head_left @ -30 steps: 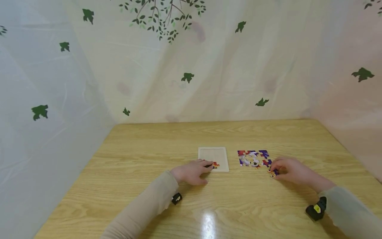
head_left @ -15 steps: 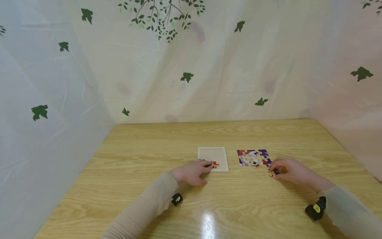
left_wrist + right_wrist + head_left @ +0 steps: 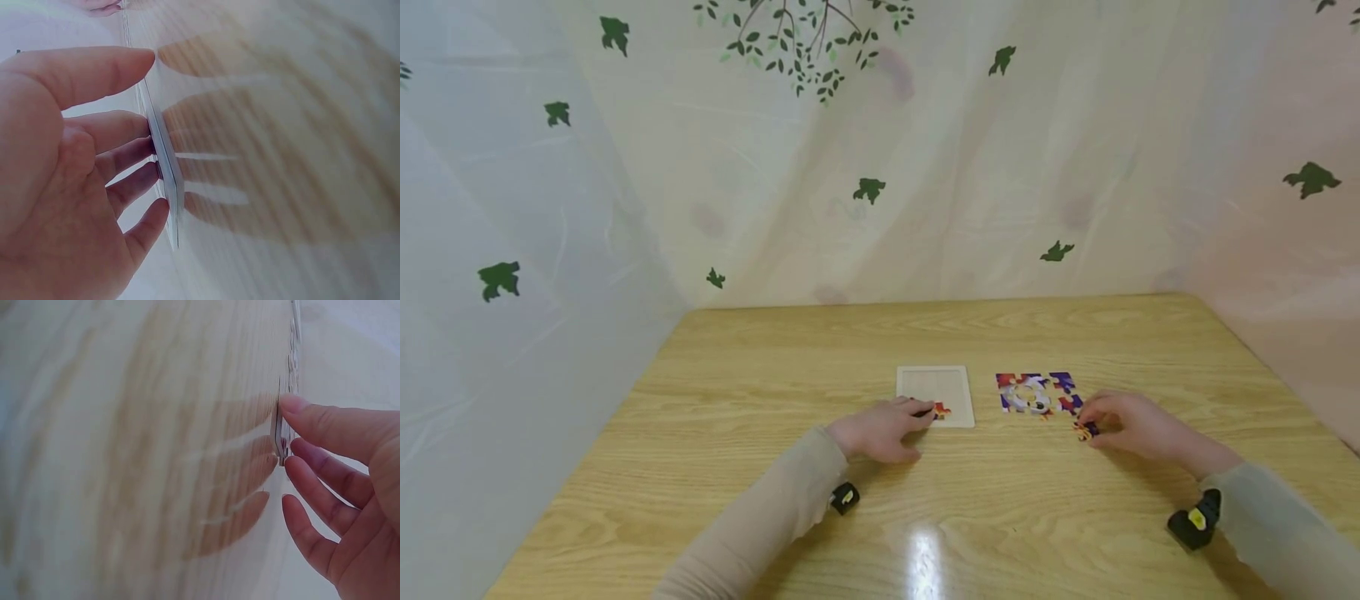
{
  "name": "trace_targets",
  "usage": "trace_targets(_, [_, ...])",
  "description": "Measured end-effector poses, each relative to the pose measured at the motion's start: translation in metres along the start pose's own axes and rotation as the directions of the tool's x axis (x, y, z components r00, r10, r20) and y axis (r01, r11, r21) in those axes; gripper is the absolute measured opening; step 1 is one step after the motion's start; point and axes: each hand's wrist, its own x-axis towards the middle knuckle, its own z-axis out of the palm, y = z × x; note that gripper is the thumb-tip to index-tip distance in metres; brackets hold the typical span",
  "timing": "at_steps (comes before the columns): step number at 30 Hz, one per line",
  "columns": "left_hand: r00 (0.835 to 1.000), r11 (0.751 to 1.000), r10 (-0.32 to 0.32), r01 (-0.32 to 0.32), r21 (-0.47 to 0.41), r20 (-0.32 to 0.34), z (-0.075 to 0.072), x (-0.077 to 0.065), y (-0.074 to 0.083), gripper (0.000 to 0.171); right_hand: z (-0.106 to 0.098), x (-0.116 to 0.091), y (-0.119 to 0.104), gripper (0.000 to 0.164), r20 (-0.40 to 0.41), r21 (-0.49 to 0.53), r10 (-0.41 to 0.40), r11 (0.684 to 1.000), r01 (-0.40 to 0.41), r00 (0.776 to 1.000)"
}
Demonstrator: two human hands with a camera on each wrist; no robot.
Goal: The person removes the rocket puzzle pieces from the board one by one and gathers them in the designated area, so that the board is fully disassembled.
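Observation:
My left hand (image 3: 883, 430) rests its fingers on the near left part of a pale square puzzle tray (image 3: 937, 383). A red and orange puzzle piece (image 3: 942, 410) lies in the tray at those fingertips, partly covered. The left wrist view shows the fingers along the edge of the tray (image 3: 167, 169), thumb apart from it. To the right, my right hand (image 3: 1131, 427) pinches a purple and orange puzzle piece (image 3: 1084, 431) flat at the table, between thumb and fingertips. In the right wrist view this piece (image 3: 279, 434) appears edge-on.
Several joined or closely laid puzzle pieces (image 3: 1024, 393), with a white and purple picture, lie between the tray and my right hand. The wooden table (image 3: 820, 350) meets a light curtain (image 3: 760, 208) with green bird shapes at its back and sides.

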Motion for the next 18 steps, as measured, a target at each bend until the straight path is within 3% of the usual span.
trace_targets(5, [1.0, 1.0, 0.0, 0.0, 0.004, 0.002, 0.0, -0.001, 0.001, 0.061, -0.002, 0.0, -0.002, 0.022, 0.0, 0.024, 0.015, 1.0, -0.015, 1.0])
trace_targets(11, [1.0, 1.0, -0.012, 0.012, 0.015, 0.008, -0.002, -0.001, 0.002, 0.062, -0.005, 0.002, -0.004, 0.018, -0.068, 0.031, -0.024, 0.999, 0.026, 0.997])
trace_targets(18, [0.999, 0.999, -0.03, 0.03, 0.016, 0.014, -0.004, -0.001, 0.006, 0.062, -0.007, 0.013, -0.021, 0.015, -0.066, 0.024, -0.034, 0.999, 0.035, 0.997])
